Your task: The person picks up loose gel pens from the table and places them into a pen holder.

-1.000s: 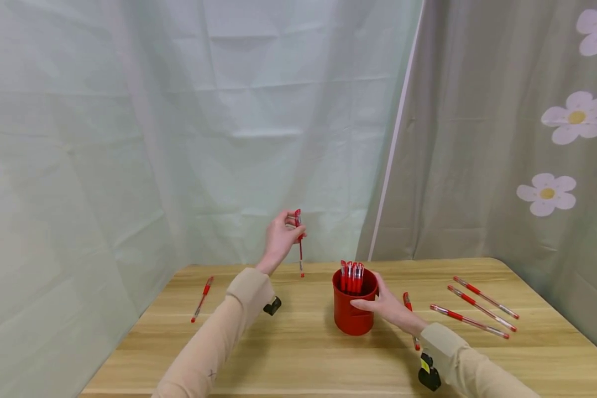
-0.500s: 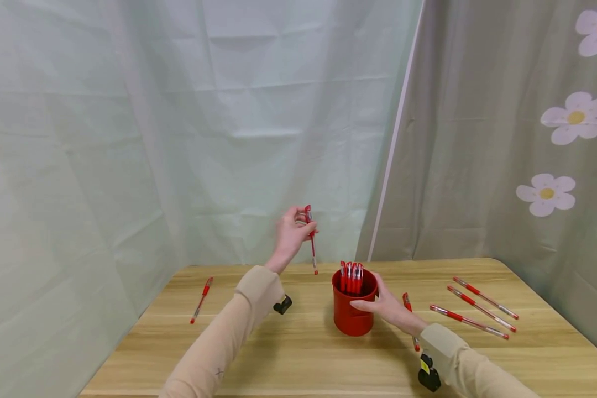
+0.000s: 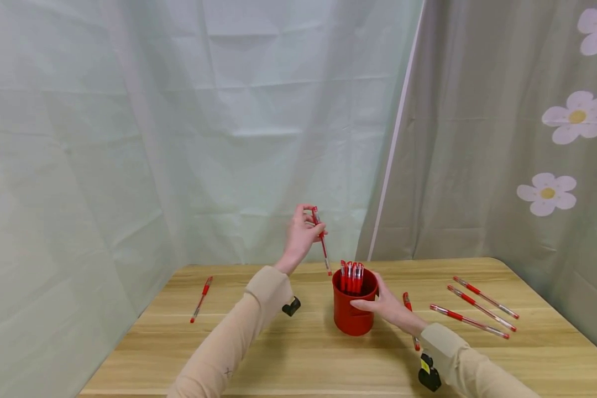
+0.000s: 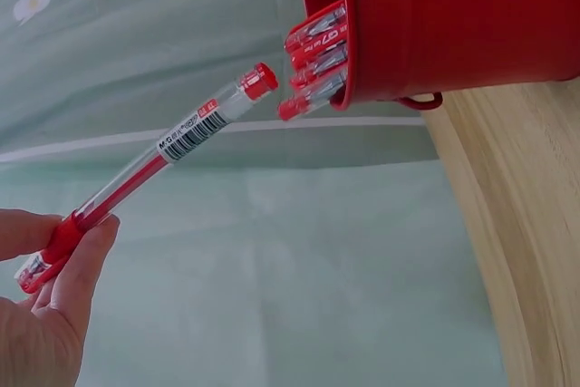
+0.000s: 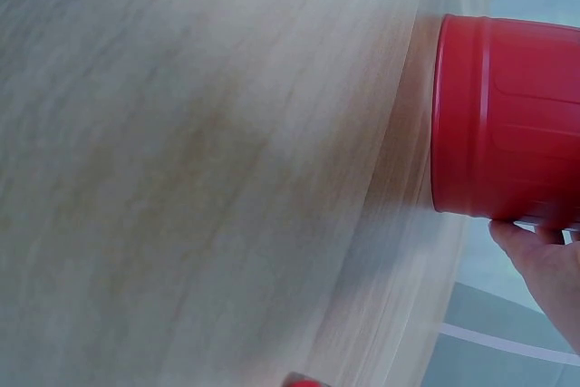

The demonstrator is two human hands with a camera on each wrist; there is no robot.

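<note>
My left hand (image 3: 300, 236) pinches a red gel pen (image 3: 325, 251) by its capped upper part, high above the table. The pen slants, its lower end just left of the rim of a red metal pen cup (image 3: 350, 320). In the left wrist view the pen's clear barrel (image 4: 136, 174) has a barcode label, and its red end points at the cup's mouth. Several like pens (image 3: 351, 277) stand in the cup, caps up. My right hand (image 3: 388, 305) grips the cup's right side, thumb across the front; its other fingers are mostly hidden behind the cup.
On the wooden table (image 3: 298, 365), one red pen (image 3: 201, 300) lies at the left. Another pen (image 3: 407, 301) lies partly under my right wrist. Three more lie at the right, the nearest pen (image 3: 470, 321) in front. A pale curtain (image 3: 258, 138) hangs behind.
My left hand has moved right with the pen, bringing its lower end up to the cup, and the pen has tilted more. The right hand and the cup have stayed in place.
</note>
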